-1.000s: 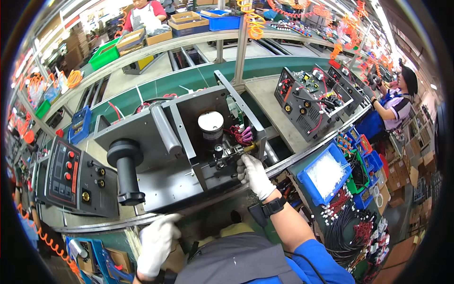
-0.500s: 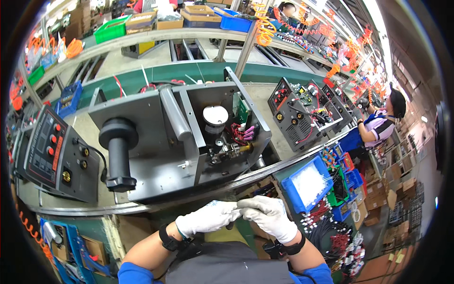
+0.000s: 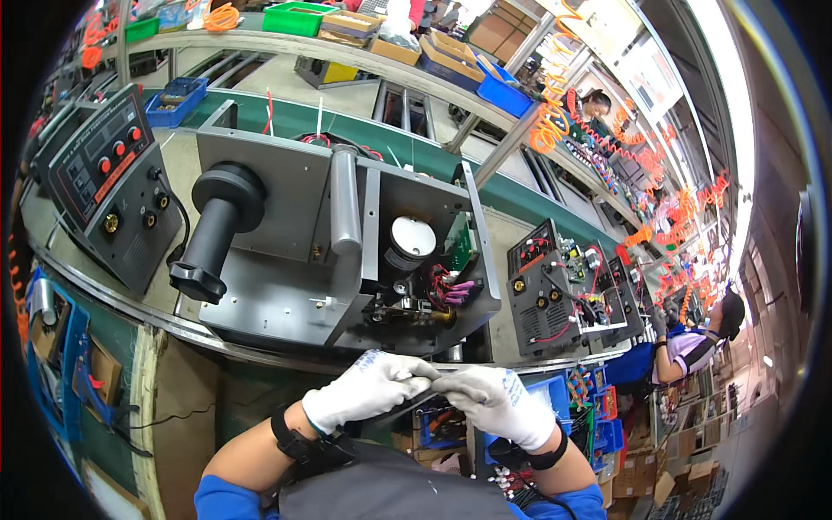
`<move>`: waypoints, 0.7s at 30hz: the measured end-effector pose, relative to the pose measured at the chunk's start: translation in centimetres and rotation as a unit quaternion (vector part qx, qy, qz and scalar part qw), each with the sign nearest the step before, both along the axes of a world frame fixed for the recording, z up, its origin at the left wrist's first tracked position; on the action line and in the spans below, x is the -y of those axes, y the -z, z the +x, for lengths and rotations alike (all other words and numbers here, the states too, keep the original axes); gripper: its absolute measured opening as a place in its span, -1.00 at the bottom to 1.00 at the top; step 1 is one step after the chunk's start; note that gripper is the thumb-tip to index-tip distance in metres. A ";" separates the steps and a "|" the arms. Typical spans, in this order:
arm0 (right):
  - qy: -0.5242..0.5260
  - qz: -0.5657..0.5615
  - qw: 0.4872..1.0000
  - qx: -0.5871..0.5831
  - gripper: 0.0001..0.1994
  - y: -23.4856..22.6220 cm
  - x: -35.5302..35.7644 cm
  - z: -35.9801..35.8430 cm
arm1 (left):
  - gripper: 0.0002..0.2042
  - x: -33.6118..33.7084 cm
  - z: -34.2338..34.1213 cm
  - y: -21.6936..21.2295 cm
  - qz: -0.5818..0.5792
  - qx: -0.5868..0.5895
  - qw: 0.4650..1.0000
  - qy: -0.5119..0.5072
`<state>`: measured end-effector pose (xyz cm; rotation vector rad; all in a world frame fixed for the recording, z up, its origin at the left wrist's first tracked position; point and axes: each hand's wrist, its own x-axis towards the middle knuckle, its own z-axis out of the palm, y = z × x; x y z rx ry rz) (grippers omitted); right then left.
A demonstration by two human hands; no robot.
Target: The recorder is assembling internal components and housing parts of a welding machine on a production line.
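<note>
My left hand [image 3: 368, 390] and my right hand [image 3: 498, 403], both in white work gloves, meet fingertip to fingertip in front of my body. Their fingers are bent and pinched together. Anything between them is hidden or too small to make out; a dark edge shows just below the fingertips. Just beyond the hands stands an open grey metal machine housing [image 3: 269, 316] on the line. It carries a black spool holder [image 3: 217, 230] on the left and a grey handle bar [image 3: 345, 204] on top. A round white-topped motor [image 3: 412, 236] and pink-sleeved wires [image 3: 458, 293] sit in its right compartment.
A finished-looking control-panel unit [image 3: 108, 191] stands at the left, another open unit [image 3: 555, 295] at the right. A metal rail [image 3: 199, 334] edges the line. Blue parts bins [image 3: 609, 436] lie at lower right. A co-worker [image 3: 693, 351] stands farther right. Orange coiled hoses [image 3: 548, 130] hang above.
My view has turned and tilted, so the machine and line sit differently in the picture. Both hands stay together at the fingertips, with the fingers slightly shifted.
</note>
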<state>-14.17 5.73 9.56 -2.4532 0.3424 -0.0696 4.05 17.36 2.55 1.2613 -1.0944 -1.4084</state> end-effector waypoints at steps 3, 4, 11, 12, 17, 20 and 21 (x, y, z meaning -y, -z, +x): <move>-0.008 -0.065 0.998 -0.004 -0.71 -0.4 -0.3 1.5 | -0.71 0.2 0.5 1.5 -0.060 -0.127 0.990 0.011; 0.006 -0.096 0.995 -0.004 -0.71 -0.8 -0.6 2.1 | -0.73 0.3 0.6 2.0 -0.032 -0.152 0.987 0.043; 0.020 -0.410 0.912 0.013 -0.59 -6.1 -1.7 8.2 | -0.68 4.1 0.8 4.5 -0.062 -0.177 0.975 -0.120; 0.029 -0.498 0.866 -0.039 -0.61 -6.5 -1.5 9.0 | -0.65 5.1 0.7 4.6 -0.011 -0.165 0.980 -0.109; 0.013 -0.598 0.773 -0.213 -0.74 -5.1 0.5 13.1 | -0.56 8.5 -1.1 4.9 -0.041 -0.431 0.892 -0.130; -0.036 -0.562 0.784 -0.261 -0.83 -5.6 1.2 13.2 | -0.64 9.4 -1.8 5.5 -0.032 -0.537 0.835 -0.118; -0.053 -0.552 0.790 -0.259 -0.84 -5.9 1.5 13.0 | -0.73 9.5 -2.0 5.8 -0.028 -0.580 0.808 -0.101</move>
